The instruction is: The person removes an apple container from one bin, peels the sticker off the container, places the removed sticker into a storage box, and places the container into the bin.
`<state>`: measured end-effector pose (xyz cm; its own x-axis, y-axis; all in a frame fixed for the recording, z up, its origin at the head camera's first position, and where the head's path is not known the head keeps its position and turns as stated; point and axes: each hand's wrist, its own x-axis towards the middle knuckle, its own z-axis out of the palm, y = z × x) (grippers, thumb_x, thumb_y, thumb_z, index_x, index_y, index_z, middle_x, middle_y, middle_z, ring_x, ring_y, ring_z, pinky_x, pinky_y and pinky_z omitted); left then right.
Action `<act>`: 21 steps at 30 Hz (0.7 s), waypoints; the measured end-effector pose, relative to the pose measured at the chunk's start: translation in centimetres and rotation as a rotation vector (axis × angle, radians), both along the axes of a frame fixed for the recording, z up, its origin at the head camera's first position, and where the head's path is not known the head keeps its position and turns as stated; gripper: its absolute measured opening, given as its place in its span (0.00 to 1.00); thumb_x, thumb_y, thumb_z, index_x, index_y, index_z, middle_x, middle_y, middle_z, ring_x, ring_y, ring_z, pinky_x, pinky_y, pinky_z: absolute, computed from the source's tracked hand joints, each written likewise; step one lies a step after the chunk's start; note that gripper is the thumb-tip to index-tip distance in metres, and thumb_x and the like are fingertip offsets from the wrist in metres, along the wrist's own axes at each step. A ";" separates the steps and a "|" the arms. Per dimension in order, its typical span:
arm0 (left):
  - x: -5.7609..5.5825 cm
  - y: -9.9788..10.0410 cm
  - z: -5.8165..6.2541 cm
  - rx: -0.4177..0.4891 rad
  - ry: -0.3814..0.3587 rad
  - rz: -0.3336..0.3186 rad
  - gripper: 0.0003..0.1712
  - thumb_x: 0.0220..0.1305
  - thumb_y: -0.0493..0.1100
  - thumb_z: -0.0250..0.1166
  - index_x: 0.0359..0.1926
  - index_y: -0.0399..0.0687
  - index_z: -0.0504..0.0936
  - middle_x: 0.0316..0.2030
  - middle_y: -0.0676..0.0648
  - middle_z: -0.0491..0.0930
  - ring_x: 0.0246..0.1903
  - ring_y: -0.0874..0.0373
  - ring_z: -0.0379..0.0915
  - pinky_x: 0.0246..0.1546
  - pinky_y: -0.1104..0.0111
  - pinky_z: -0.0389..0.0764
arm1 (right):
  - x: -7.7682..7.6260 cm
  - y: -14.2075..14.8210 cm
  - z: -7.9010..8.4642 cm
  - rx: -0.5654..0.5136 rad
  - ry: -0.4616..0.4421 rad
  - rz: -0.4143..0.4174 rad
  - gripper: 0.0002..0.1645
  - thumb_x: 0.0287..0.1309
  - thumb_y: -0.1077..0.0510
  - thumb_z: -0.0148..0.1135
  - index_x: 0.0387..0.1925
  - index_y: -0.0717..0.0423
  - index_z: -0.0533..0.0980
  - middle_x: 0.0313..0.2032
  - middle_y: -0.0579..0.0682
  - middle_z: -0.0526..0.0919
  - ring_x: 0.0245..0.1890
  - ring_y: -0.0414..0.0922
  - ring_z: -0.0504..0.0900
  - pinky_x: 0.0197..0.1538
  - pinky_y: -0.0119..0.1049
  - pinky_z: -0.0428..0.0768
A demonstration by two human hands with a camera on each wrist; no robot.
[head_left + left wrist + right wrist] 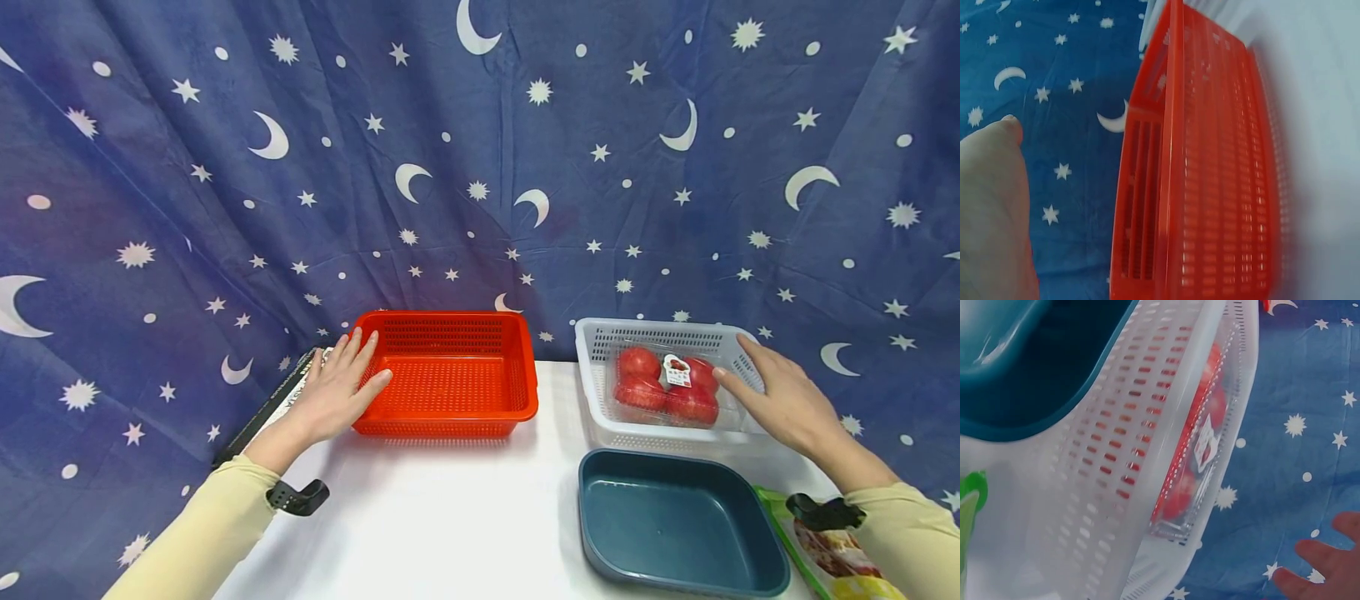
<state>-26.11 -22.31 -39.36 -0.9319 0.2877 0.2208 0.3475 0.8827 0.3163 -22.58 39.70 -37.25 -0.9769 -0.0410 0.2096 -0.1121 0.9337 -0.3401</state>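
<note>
My left hand [333,392], fingers extended, is at the left end of the red plastic basket [438,421]. Whether it touches the rim cannot be told. No contents show in this basket. On the other side, my right hand [787,400] hovers by the right end of the white basket [675,433], fingers spread and holding nothing. A clear plastic pack of red round fruit [641,392] with a white label lies in the white basket. The right wrist view shows the hand's fingertips [1313,556] apart from that basket.
In front of the white basket stands a dark teal bin [675,525]. A green printed bag [832,554] lies to its right, partly under the right forearm. A black-and-white flat item [262,417] lies behind the left forearm. A starry blue curtain [480,167] hangs behind the white table [442,517].
</note>
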 end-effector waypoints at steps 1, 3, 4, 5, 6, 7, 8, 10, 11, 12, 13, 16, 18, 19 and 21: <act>0.1 0.3 0.0 0.004 0.001 -0.006 0.47 0.76 0.71 0.42 0.82 0.49 0.46 0.81 0.38 0.39 0.79 0.39 0.30 0.72 0.37 0.27 | 0.0 -0.1 0.1 -0.011 -0.003 0.000 0.52 0.73 0.33 0.49 0.82 0.56 0.42 0.73 0.77 0.53 0.69 0.79 0.53 0.56 0.84 0.54; 0.1 1.0 0.1 0.010 0.003 -0.026 0.46 0.77 0.70 0.43 0.82 0.50 0.46 0.81 0.39 0.39 0.79 0.40 0.29 0.73 0.38 0.27 | 0.0 -0.2 0.2 -0.037 -0.007 -0.001 0.51 0.74 0.34 0.49 0.82 0.56 0.42 0.72 0.77 0.53 0.69 0.79 0.53 0.56 0.84 0.55; 0.2 1.3 0.2 0.011 0.001 -0.034 0.46 0.77 0.69 0.44 0.82 0.50 0.45 0.81 0.39 0.39 0.79 0.41 0.29 0.73 0.38 0.27 | 0.0 -0.3 0.3 -0.054 -0.006 0.000 0.50 0.74 0.34 0.48 0.81 0.56 0.43 0.72 0.77 0.54 0.69 0.78 0.53 0.56 0.83 0.55; 0.2 1.7 0.3 0.010 -0.001 -0.043 0.46 0.77 0.69 0.45 0.82 0.51 0.45 0.81 0.40 0.39 0.79 0.42 0.29 0.73 0.39 0.27 | 0.0 -0.4 0.3 -0.071 -0.005 0.001 0.49 0.75 0.35 0.48 0.81 0.56 0.44 0.72 0.77 0.55 0.69 0.78 0.54 0.56 0.83 0.56; 0.3 2.0 0.4 0.008 -0.003 -0.052 0.46 0.77 0.69 0.45 0.83 0.52 0.45 0.81 0.42 0.38 0.79 0.43 0.28 0.74 0.40 0.27 | 0.0 -0.5 0.4 -0.091 -0.004 0.000 0.49 0.75 0.35 0.48 0.81 0.56 0.44 0.72 0.77 0.55 0.69 0.78 0.54 0.56 0.83 0.57; 0.4 2.4 0.5 0.005 -0.004 -0.064 0.46 0.77 0.68 0.46 0.83 0.52 0.44 0.81 0.42 0.38 0.79 0.43 0.28 0.74 0.40 0.27 | 0.0 -0.6 0.5 -0.112 -0.001 -0.001 0.48 0.75 0.35 0.48 0.81 0.57 0.45 0.72 0.76 0.56 0.69 0.77 0.55 0.56 0.82 0.57; 0.5 2.8 0.6 0.004 0.002 -0.077 0.45 0.77 0.68 0.46 0.83 0.52 0.45 0.81 0.43 0.38 0.79 0.44 0.28 0.74 0.40 0.28 | 0.0 -0.7 0.5 -0.130 0.003 -0.001 0.48 0.76 0.36 0.48 0.81 0.57 0.46 0.72 0.76 0.57 0.69 0.77 0.56 0.57 0.82 0.58; 0.7 3.5 0.9 0.003 0.009 -0.100 0.46 0.77 0.69 0.46 0.83 0.53 0.44 0.82 0.45 0.37 0.80 0.45 0.28 0.74 0.41 0.30 | -0.1 -0.8 0.5 -0.173 0.016 0.005 0.47 0.76 0.36 0.48 0.81 0.58 0.48 0.71 0.75 0.59 0.68 0.76 0.58 0.58 0.80 0.59; 0.8 3.9 1.0 0.003 0.012 -0.112 0.46 0.76 0.69 0.46 0.83 0.54 0.44 0.82 0.46 0.36 0.80 0.45 0.28 0.75 0.41 0.30 | -0.1 -0.9 0.6 -0.192 0.023 0.007 0.46 0.76 0.37 0.48 0.81 0.58 0.48 0.71 0.75 0.60 0.68 0.76 0.58 0.58 0.80 0.59; 0.9 4.3 1.1 0.003 0.014 -0.124 0.46 0.76 0.70 0.45 0.83 0.55 0.43 0.82 0.47 0.36 0.80 0.46 0.28 0.75 0.42 0.31 | -0.1 -1.0 0.6 -0.210 0.030 0.009 0.46 0.76 0.37 0.48 0.80 0.59 0.49 0.70 0.75 0.61 0.68 0.76 0.59 0.59 0.79 0.60; 1.0 4.7 1.2 0.006 0.016 -0.137 0.46 0.76 0.71 0.45 0.83 0.55 0.43 0.82 0.47 0.36 0.80 0.46 0.28 0.75 0.42 0.31 | -0.1 -1.0 0.6 -0.231 0.038 0.013 0.45 0.77 0.38 0.48 0.80 0.59 0.50 0.70 0.75 0.61 0.67 0.76 0.60 0.60 0.78 0.60; 1.3 5.8 1.5 0.015 0.014 -0.169 0.46 0.76 0.71 0.44 0.83 0.58 0.43 0.82 0.50 0.35 0.80 0.49 0.28 0.75 0.43 0.31 | -0.1 -1.3 0.6 -0.284 0.059 0.027 0.44 0.77 0.39 0.49 0.80 0.60 0.51 0.70 0.74 0.62 0.67 0.74 0.61 0.63 0.75 0.60; 1.4 6.5 1.6 0.022 0.013 -0.188 0.45 0.76 0.71 0.43 0.83 0.59 0.43 0.82 0.51 0.35 0.80 0.51 0.27 0.76 0.45 0.31 | 0.0 -1.4 0.6 -0.311 0.067 0.032 0.44 0.77 0.40 0.50 0.80 0.60 0.52 0.71 0.74 0.62 0.68 0.73 0.61 0.64 0.74 0.59; 1.4 6.9 1.6 0.025 0.015 -0.197 0.45 0.76 0.71 0.43 0.83 0.59 0.43 0.82 0.51 0.35 0.80 0.51 0.27 0.76 0.46 0.31 | -0.1 -1.5 0.6 -0.320 0.072 0.034 0.43 0.77 0.40 0.50 0.79 0.60 0.52 0.71 0.73 0.62 0.67 0.73 0.62 0.64 0.74 0.60; 1.5 7.6 1.7 0.036 0.019 -0.212 0.45 0.76 0.71 0.44 0.83 0.59 0.44 0.82 0.51 0.36 0.80 0.53 0.27 0.76 0.46 0.32 | 0.0 -1.7 0.6 -0.333 0.078 0.034 0.43 0.77 0.40 0.50 0.79 0.61 0.54 0.69 0.73 0.64 0.66 0.72 0.63 0.63 0.74 0.62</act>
<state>-24.63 -14.70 -37.64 -0.8471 0.4681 0.2516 0.5301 0.7777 0.3380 -22.63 38.02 -36.63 -0.9567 0.0106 0.2910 -0.1786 0.7679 -0.6151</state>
